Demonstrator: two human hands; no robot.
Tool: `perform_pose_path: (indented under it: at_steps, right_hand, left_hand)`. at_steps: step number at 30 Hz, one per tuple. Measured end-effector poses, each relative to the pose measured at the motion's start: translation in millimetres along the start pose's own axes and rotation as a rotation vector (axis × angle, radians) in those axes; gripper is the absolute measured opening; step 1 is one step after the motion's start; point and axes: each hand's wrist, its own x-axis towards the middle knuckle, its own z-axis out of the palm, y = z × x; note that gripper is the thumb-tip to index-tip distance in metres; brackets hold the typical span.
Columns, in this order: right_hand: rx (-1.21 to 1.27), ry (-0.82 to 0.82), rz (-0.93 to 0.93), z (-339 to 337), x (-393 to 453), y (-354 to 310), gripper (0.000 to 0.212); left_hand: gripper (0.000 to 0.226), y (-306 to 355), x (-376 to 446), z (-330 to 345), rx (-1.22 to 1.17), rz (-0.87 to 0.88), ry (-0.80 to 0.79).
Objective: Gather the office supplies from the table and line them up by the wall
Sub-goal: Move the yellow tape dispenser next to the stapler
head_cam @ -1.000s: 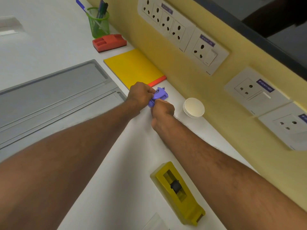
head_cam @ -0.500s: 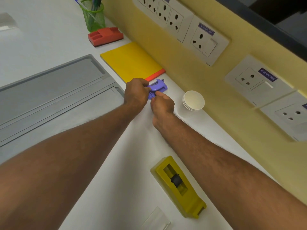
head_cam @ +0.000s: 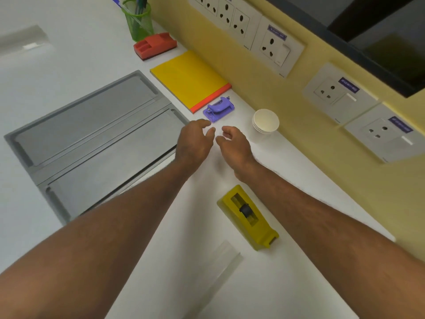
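Two hands — left hand (head_cam: 195, 143), right hand (head_cam: 234, 145) — fingers loosely curled, holding nothing. Just beyond, purple hole punch (head_cam: 218, 109) on white surface (head_cam: 174, 261) beside yellow notebook (head_cam: 190, 79).

Two bare forearms, sleeveless to the frame's lower edge, faintly haired; left hand (head_cam: 195, 143) and right hand (head_cam: 234, 146) ungloved, without rings, watch or bands.
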Motion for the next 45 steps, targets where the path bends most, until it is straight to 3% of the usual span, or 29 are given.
perform_pose_path:
  at_steps: [11,20,25,28,35,41,45]
  right_hand:
    - [-0.142,0.098,-0.202,-23.1,-127.5,11.3,0.037]
    - [-0.188,0.158,-0.220,-53.2,-213.3,58.5,0.033]
    - [-0.130,0.266,-0.202,-73.1,-236.0,92.2,0.039]
    - [-0.021,0.320,-0.087,-74.1,-240.3,111.3,0.046]
    - [0.166,0.243,0.202,-71.0,-223.4,145.1,0.073]
    - [0.178,0.177,0.204,-72.7,-207.2,155.5,0.078]
    - [0.096,0.122,0.089,-69.3,-202.2,156.6,0.064]
  left_hand:
    - [0.038,-7.5,-130.5,-51.2,-0.059,-0.117,-0.100]
    - [0.043,-4.0,-211.4,-58.6,-0.055,-0.160,-0.171]
    - [0.046,-2.4,-220.0,-42.0,-0.085,-0.184,-0.195]
    - [0.051,-1.0,-216.7,-32.5,-0.104,-0.190,-0.202]
    - [0.069,5.0,-192.2,-14.2,-0.131,-0.191,-0.271]
    - [0.081,8.4,-168.4,-0.5,-0.159,-0.182,-0.399]
    - [0.085,7.2,-161.1,6.7,-0.182,-0.185,-0.466]
